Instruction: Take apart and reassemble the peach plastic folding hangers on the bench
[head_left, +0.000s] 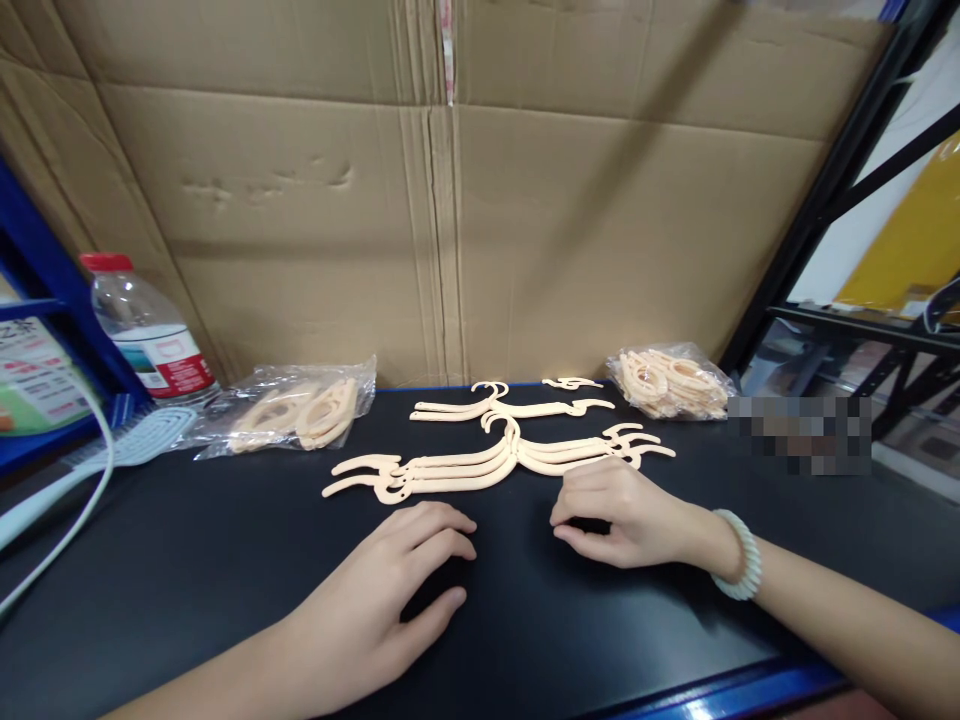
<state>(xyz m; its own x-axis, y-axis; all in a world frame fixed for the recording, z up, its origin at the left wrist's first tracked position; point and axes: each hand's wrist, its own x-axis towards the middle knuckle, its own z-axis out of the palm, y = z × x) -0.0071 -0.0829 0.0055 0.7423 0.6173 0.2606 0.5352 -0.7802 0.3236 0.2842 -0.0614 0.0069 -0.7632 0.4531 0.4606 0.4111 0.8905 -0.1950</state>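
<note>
Several beige folding hangers (465,472) lie unfolded and stacked on the black table, their hooks pointing away from me. Just in front of the stack's left part rests my left hand (420,560), open, with its fingers apart and nothing in it. My right hand (611,510) is curled near the stack's right arms, thumb tip close to the fingertips, holding nothing visible. It partly covers the hanger ends there. Behind the stack lies another hanger (532,409), with its left arms extended without end pieces. A small loose hanger piece (571,382) sits by the back edge.
Clear bags of folded hangers lie at the left (330,405) and right (667,380). A red-capped bottle (161,330), a pale hairbrush (150,438) and a white cable (109,470) occupy the left side. Cardboard (300,190) walls the back; a black rack (817,220) stands right.
</note>
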